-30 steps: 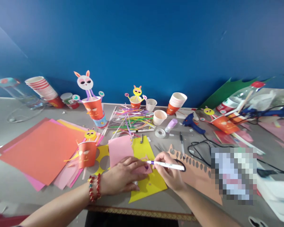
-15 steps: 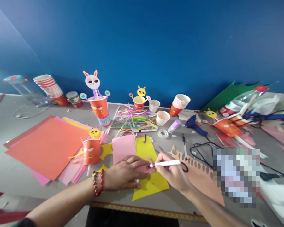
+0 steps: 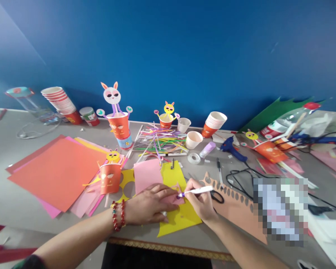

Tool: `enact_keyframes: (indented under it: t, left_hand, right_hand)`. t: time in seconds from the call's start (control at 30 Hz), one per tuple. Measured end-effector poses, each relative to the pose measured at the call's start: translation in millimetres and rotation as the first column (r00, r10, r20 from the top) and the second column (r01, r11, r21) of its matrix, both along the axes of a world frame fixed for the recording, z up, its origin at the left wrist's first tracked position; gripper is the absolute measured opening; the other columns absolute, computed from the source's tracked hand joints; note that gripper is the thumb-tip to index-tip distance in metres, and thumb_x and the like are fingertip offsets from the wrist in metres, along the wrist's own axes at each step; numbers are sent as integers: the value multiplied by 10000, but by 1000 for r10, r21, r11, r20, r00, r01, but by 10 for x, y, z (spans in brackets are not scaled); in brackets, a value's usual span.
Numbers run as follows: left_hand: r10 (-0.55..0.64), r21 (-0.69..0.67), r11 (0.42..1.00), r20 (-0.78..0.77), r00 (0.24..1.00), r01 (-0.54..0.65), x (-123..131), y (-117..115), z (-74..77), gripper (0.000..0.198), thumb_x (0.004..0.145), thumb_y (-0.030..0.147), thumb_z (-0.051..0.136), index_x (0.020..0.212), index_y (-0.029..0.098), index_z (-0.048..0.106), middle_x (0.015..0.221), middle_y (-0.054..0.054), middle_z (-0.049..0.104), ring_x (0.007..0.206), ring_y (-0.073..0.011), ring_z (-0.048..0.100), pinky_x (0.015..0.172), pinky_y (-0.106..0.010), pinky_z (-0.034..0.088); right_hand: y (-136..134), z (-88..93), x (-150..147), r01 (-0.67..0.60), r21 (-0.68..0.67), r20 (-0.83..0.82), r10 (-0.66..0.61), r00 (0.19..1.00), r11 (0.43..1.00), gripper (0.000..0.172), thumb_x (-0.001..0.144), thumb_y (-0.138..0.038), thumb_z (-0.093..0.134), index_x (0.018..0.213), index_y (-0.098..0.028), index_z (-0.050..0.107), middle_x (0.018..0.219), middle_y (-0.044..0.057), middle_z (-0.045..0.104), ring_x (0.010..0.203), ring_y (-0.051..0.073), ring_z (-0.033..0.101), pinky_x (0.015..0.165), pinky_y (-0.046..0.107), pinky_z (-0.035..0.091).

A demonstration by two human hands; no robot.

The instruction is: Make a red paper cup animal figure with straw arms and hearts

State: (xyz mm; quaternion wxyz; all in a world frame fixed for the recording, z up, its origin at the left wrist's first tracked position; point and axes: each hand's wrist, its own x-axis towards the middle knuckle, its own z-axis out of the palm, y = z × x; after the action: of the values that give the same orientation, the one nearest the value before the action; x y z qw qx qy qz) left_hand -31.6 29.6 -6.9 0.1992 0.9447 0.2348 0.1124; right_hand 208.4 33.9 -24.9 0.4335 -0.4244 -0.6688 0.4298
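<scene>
My left hand (image 3: pixel 149 205) lies flat with its fingers stretched out, pressing a small pink paper piece (image 3: pixel 180 200) onto a yellow sheet (image 3: pixel 172 224). In my right hand (image 3: pixel 203 207) is a white marker (image 3: pixel 201 190), held like a pen. Its purple tip touches the small pink piece near my left fingertips, beside a dark mark. My left hand covers part of that piece and the lower edge of a larger pink sheet (image 3: pixel 148 173). Black scissor handles (image 3: pixel 217 197) lie right of my right hand, on a peach sheet with cut-out holes (image 3: pixel 238 215).
Left of my hands stand a decorated orange cup (image 3: pixel 110 178) and a stack of coloured paper (image 3: pixel 58 172). Behind are a pile of coloured strips (image 3: pixel 164 140), a tape roll (image 3: pixel 194 158), a glue stick (image 3: pixel 207 150) and a blue glue gun (image 3: pixel 232 148) with a black cord.
The marker tip and my right hand have shifted slightly over the small pink piece. My left hand stays pressed down; the whole view has moved a little.
</scene>
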Motion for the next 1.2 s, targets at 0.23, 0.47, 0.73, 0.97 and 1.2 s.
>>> enact_keyframes:
  t: [0.23,0.47,0.73,0.97,1.2]
  left_hand:
    - [10,-8,1000,19,1000,-10,7,-5,-16,471,975,506,504,1407,321,537,1539,-65,453,1329,-307,456,1112,-454,384]
    - [17,-8,1000,-7,1000,-17,12,-11,9,461,980,485,504,1412,325,530,1516,-66,470,1323,-302,457,1109,-446,386]
    - [9,-6,1000,-14,1000,-10,14,-8,17,470,981,499,496,1412,314,527,1540,-71,442,1338,-303,440,1122,-454,371]
    - [1,-10,1000,4,1000,-1,20,3,8,471,966,516,516,1380,294,552,1506,-82,477,1323,-303,459,1132,-459,364]
    - [1,-16,1000,-9,1000,-1,22,1,16,462,972,516,502,1373,293,552,1496,-86,480,1333,-300,444,1147,-453,341]
  right_hand:
    - [22,-16,0,-7,-18,17,7,1000,1000,194,848,-150,503,670,-221,469,599,-50,443,538,127,400,507,258,289]
    - [20,47,-21,-10,-33,44,12,999,999,191,835,-147,514,662,-218,476,577,-55,430,522,121,383,497,259,273]
    - [17,40,-19,7,-19,17,-7,1000,1000,171,832,-158,515,675,-221,484,583,-55,439,519,124,391,492,256,287]
    - [-10,92,-70,-91,23,98,88,991,996,156,845,-159,517,700,-219,518,612,-42,511,553,133,465,536,255,354]
    - [-6,89,-100,-98,43,232,85,969,994,156,846,-168,524,701,-225,513,609,-42,545,546,131,494,543,256,364]
